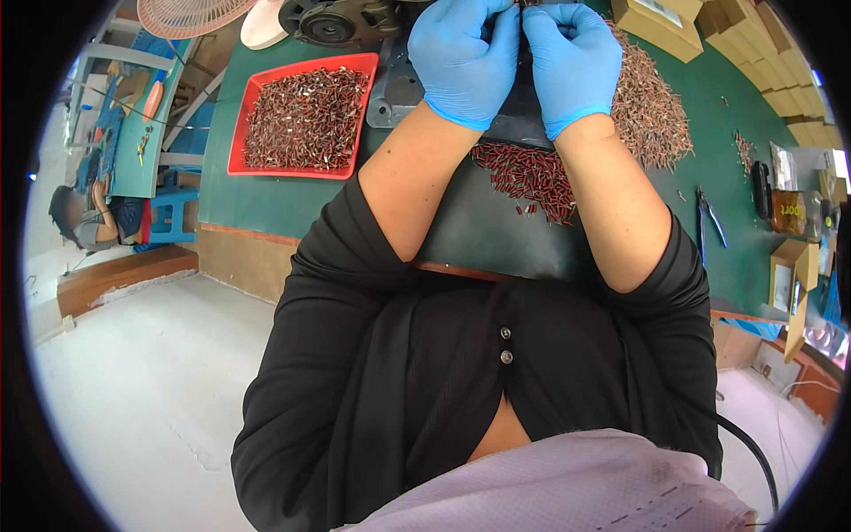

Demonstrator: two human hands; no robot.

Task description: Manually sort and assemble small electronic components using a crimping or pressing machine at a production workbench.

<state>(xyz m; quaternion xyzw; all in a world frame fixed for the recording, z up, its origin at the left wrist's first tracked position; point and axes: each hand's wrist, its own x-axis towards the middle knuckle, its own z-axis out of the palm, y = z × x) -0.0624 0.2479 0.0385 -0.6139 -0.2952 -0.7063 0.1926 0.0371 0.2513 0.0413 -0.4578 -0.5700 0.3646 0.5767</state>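
At the top of the view, my left hand [463, 64] and my right hand [572, 64], both in blue gloves, meet over a dark metal machine [403, 93]. The fingers of each are curled into a pinch, their tips almost touching at the picture's edge. A speck of red shows between them, too small to name. Below my wrists lies a loose pile of small dark-red cylindrical pieces [532, 177]. Beside my right hand spreads a large heap of small copper-brown pieces with thin ends [654, 106]. A red tray [234, 146] full of similar red-and-silver pieces stands left of my left forearm.
Blue-handled pliers [707, 226] lie on the green table [470, 235] to the right. Cardboard boxes [660, 27] stand at the back right, near a jar [792, 213]. A pink fan [191, 13] is at the upper left. Another person [84, 217] sits far left by a blue stool [173, 213].
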